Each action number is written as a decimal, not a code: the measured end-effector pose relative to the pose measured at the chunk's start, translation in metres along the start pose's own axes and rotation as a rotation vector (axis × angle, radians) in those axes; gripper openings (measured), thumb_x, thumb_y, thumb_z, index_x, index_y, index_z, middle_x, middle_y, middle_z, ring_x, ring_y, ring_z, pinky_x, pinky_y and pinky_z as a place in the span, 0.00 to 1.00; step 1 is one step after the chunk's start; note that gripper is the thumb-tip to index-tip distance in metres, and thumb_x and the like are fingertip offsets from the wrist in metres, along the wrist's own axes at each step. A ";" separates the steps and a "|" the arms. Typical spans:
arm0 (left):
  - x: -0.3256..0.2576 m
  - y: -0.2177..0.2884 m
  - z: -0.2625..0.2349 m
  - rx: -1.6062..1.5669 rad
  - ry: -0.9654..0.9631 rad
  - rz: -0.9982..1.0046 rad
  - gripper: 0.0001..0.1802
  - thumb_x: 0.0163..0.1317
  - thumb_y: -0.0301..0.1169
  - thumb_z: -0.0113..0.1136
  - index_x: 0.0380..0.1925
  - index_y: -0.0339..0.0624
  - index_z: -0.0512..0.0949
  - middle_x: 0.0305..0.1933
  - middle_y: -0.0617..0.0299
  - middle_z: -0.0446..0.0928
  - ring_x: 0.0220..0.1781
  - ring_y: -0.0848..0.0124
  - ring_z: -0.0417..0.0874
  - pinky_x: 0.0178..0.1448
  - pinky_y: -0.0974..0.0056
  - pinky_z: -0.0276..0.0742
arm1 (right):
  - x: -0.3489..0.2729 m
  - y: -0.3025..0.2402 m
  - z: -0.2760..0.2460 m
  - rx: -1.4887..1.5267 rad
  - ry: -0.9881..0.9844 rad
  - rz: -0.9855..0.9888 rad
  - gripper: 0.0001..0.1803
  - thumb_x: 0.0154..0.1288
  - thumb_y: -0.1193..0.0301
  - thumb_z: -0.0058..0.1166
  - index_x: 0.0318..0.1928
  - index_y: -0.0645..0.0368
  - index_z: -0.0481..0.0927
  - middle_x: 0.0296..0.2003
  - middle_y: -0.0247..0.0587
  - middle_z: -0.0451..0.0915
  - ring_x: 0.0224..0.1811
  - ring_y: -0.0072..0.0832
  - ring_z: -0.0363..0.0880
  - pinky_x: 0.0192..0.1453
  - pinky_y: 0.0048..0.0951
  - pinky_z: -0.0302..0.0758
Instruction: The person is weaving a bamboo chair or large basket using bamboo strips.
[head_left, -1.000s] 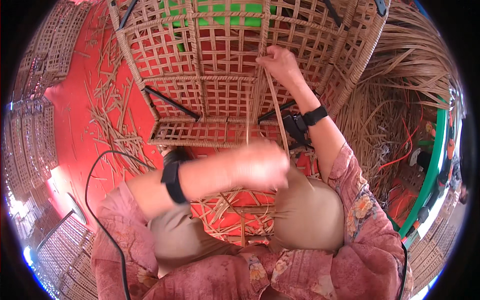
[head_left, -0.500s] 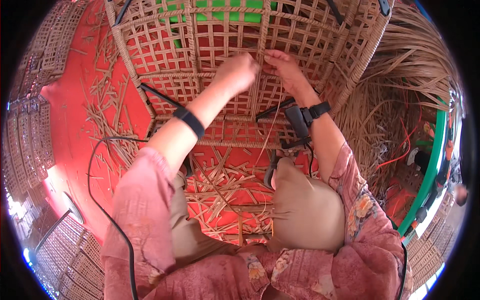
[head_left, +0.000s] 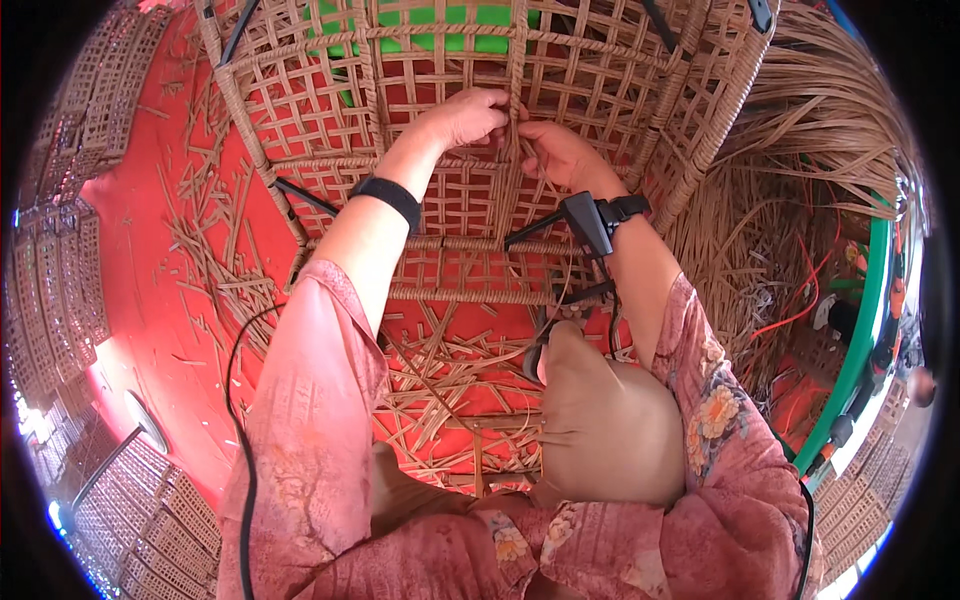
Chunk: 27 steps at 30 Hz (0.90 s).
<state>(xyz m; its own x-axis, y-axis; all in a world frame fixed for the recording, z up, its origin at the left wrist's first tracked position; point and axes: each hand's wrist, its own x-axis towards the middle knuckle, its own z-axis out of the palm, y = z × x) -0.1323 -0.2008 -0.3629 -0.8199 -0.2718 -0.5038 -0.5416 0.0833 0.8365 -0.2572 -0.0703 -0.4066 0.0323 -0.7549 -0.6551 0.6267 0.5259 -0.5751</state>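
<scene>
A large open-work woven frame (head_left: 430,205), wrapped in tan strands over dark metal bars, stands tilted in front of me. My left hand (head_left: 475,117) is closed against the left side of its wrapped upright rib (head_left: 516,60); its fingertips are partly hidden, so what they pinch cannot be made out. Just right of the same rib, my right hand (head_left: 565,155) has thumb and fingers bent together on a thin tan weaving strip. Part of that strip trails below the hand, across the weave.
Cut strip scraps (head_left: 450,350) litter the red floor covering (head_left: 150,290). A thick bundle of long strips (head_left: 800,110) lies at the right, by a green rim (head_left: 875,300). Other woven panels (head_left: 60,290) stand at the left. A black cable (head_left: 245,480) runs beside my left arm.
Both hands have shifted slightly down along the rib, the left one also a little leftward. The loose strip no longer hangs straight below my right hand. The frame appears slightly further left.
</scene>
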 end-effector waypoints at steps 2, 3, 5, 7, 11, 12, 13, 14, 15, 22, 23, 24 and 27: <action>0.001 0.006 -0.007 0.234 0.004 -0.038 0.15 0.60 0.30 0.47 0.45 0.42 0.79 0.38 0.54 0.81 0.38 0.64 0.82 0.41 0.61 0.77 | 0.012 0.000 -0.004 -0.056 -0.046 0.066 0.09 0.67 0.69 0.46 0.44 0.54 0.78 0.35 0.28 0.78 0.34 0.14 0.72 0.28 0.18 0.69; -0.004 0.013 -0.006 0.397 0.041 -0.030 0.15 0.60 0.31 0.47 0.43 0.40 0.79 0.39 0.51 0.81 0.40 0.60 0.82 0.42 0.58 0.76 | 0.008 -0.002 0.003 -0.181 0.029 0.030 0.09 0.67 0.68 0.47 0.43 0.55 0.79 0.36 0.28 0.79 0.35 0.15 0.72 0.29 0.19 0.69; -0.019 0.024 0.002 0.725 0.113 -0.006 0.16 0.59 0.33 0.45 0.40 0.37 0.78 0.41 0.45 0.80 0.44 0.52 0.81 0.45 0.53 0.76 | -0.001 -0.008 0.015 -0.432 0.182 -0.045 0.10 0.66 0.67 0.49 0.41 0.57 0.81 0.36 0.29 0.79 0.36 0.17 0.74 0.30 0.21 0.70; -0.029 0.009 0.009 0.661 0.104 0.031 0.17 0.60 0.36 0.44 0.38 0.34 0.76 0.39 0.40 0.78 0.43 0.48 0.79 0.47 0.49 0.73 | 0.008 0.000 -0.004 -0.586 0.251 -0.330 0.12 0.66 0.66 0.49 0.37 0.62 0.81 0.31 0.38 0.79 0.31 0.27 0.74 0.31 0.29 0.71; -0.081 0.025 0.032 0.630 0.037 0.015 0.17 0.58 0.37 0.46 0.28 0.32 0.77 0.30 0.39 0.77 0.35 0.45 0.80 0.42 0.48 0.75 | -0.005 0.000 0.024 -0.793 0.394 -0.559 0.17 0.61 0.63 0.55 0.31 0.69 0.78 0.22 0.51 0.76 0.26 0.36 0.74 0.33 0.38 0.71; -0.093 0.035 0.044 0.761 -0.101 0.135 0.16 0.56 0.37 0.48 0.27 0.34 0.77 0.29 0.42 0.78 0.35 0.46 0.80 0.41 0.48 0.76 | -0.014 -0.004 0.031 -0.870 0.419 -0.480 0.18 0.61 0.61 0.56 0.31 0.68 0.78 0.22 0.46 0.76 0.25 0.32 0.73 0.31 0.36 0.70; -0.103 0.045 0.060 0.812 -0.172 0.184 0.14 0.56 0.37 0.50 0.23 0.37 0.78 0.26 0.44 0.78 0.31 0.49 0.81 0.37 0.49 0.77 | -0.022 -0.010 0.036 -0.946 0.443 -0.400 0.19 0.60 0.59 0.58 0.31 0.66 0.78 0.22 0.42 0.76 0.24 0.28 0.72 0.29 0.34 0.69; -0.109 0.045 0.075 0.894 -0.326 0.315 0.13 0.55 0.35 0.52 0.18 0.41 0.78 0.24 0.47 0.78 0.28 0.52 0.81 0.31 0.51 0.78 | -0.026 -0.014 0.040 -1.020 0.465 -0.324 0.20 0.59 0.57 0.59 0.32 0.65 0.79 0.22 0.38 0.75 0.24 0.24 0.71 0.27 0.32 0.68; -0.125 0.057 0.086 0.774 -0.443 0.317 0.12 0.54 0.34 0.53 0.16 0.42 0.78 0.24 0.49 0.78 0.26 0.52 0.81 0.29 0.51 0.78 | -0.025 -0.012 0.041 -0.988 0.465 -0.320 0.20 0.62 0.56 0.57 0.30 0.64 0.78 0.20 0.40 0.74 0.21 0.24 0.69 0.25 0.32 0.65; -0.142 0.096 0.088 -0.167 -1.037 0.368 0.19 0.63 0.43 0.55 0.26 0.37 0.79 0.17 0.57 0.75 0.20 0.67 0.77 0.26 0.63 0.72 | -0.004 0.002 0.004 -0.649 0.303 -0.343 0.14 0.65 0.60 0.55 0.35 0.58 0.81 0.26 0.31 0.78 0.24 0.19 0.74 0.32 0.23 0.70; -0.120 0.074 0.076 -0.127 -0.888 0.209 0.20 0.63 0.45 0.54 0.26 0.38 0.80 0.17 0.59 0.75 0.21 0.71 0.77 0.27 0.64 0.73 | -0.003 0.004 0.006 -0.601 0.306 -0.355 0.14 0.65 0.60 0.55 0.34 0.59 0.81 0.26 0.30 0.78 0.24 0.19 0.74 0.31 0.23 0.70; -0.099 0.057 0.059 -0.085 -0.729 0.049 0.21 0.64 0.46 0.54 0.27 0.39 0.81 0.18 0.60 0.76 0.21 0.74 0.77 0.27 0.65 0.74 | -0.001 0.005 0.010 -0.552 0.302 -0.370 0.15 0.64 0.60 0.56 0.33 0.59 0.81 0.26 0.29 0.78 0.24 0.19 0.74 0.30 0.22 0.70; -0.050 0.021 0.039 0.241 0.222 -0.092 0.20 0.65 0.43 0.52 0.42 0.35 0.77 0.30 0.55 0.80 0.28 0.70 0.80 0.36 0.64 0.77 | -0.003 0.012 -0.001 -0.346 0.213 -0.363 0.12 0.66 0.62 0.54 0.37 0.57 0.81 0.32 0.30 0.79 0.33 0.19 0.78 0.39 0.23 0.72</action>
<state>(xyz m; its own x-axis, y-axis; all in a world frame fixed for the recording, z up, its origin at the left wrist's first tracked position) -0.1099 -0.1479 -0.3288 -0.7193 -0.4890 -0.4935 -0.6616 0.2653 0.7014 -0.2512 -0.0616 -0.4121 -0.3191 -0.8350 -0.4482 0.2741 0.3714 -0.8871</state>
